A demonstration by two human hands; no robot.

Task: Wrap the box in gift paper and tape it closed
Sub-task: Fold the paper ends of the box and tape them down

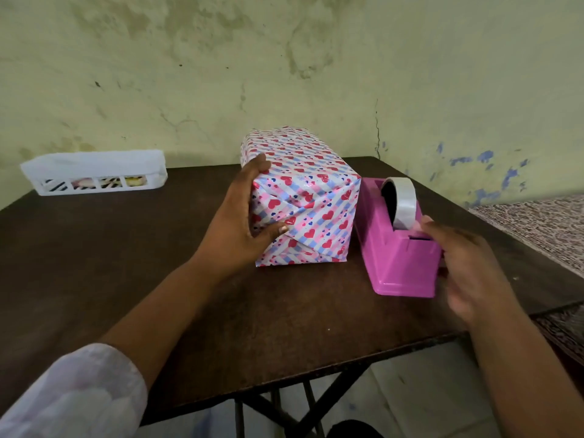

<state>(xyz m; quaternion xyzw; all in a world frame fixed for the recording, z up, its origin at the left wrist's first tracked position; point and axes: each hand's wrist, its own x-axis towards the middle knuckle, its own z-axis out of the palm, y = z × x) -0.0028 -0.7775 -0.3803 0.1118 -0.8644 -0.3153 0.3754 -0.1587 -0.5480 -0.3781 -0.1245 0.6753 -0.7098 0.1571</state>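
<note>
a: where does it stand?

b: the box (301, 197) sits near the middle of the dark table (126, 263), already covered in heart-print gift paper (316, 172). the near end shows its flaps folded into a point. the left hand (243, 219) grips the box's near left corner, fingers over the top edge and thumb pressed on the folded end.

a: and the right?

b: the right hand (464, 267) is at the near end of the pink tape dispenser (401, 248), which stands just right of the box, touching it or nearly so. its fingertips reach toward the cutter where the tape roll (399, 200) feeds out. it is blurred, so i cannot tell whether it has pinched the tape end or is only reaching.

a: so the step is pulling a strip for that near end?

b: that's my reading. to do it well, keep the thumb on the flap so the fold doesn't spring open. draw the tape straight toward the near side, then tear down against the blade for a clean edge. the dispenser looks light, so it may slide or lift if pulled upward.

a: anything else about?

b: a white slotted basket (94, 172) at the far left of the table, well apart from the work.
</note>
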